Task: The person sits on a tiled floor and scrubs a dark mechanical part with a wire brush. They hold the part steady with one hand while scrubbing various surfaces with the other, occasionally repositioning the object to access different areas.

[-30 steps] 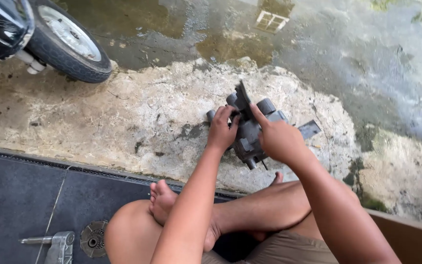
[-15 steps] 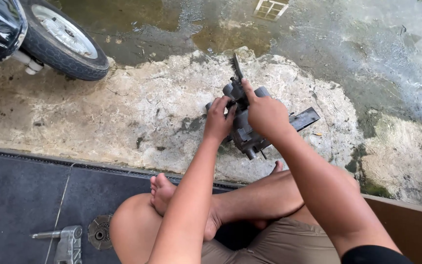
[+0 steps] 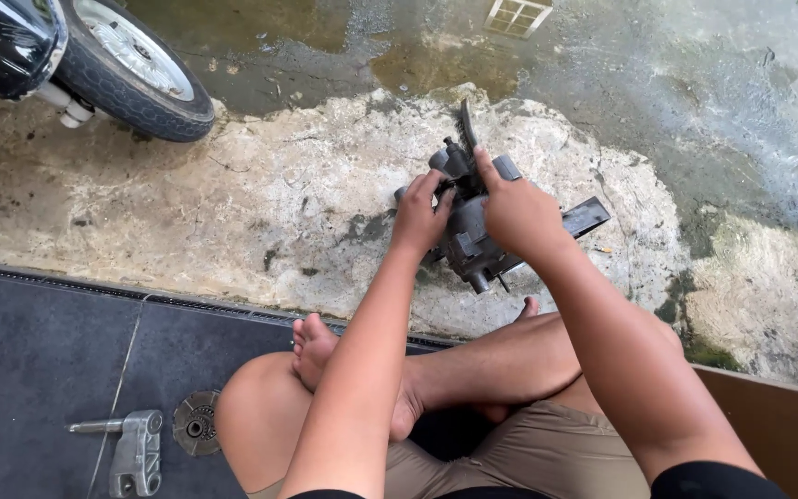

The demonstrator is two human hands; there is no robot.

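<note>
Gripping grey engine part [image 3: 465, 236], both hands.

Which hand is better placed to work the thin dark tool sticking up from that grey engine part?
Right, probably. The right hand lies over the grey metal part with its forefinger by the thin dark tool. The left hand grips the part's near side, apparently steadying it.

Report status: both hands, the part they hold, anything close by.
Left hand and right hand both grip the grey metal engine part on wet concrete. Tyre far left, clear of hands.
</note>
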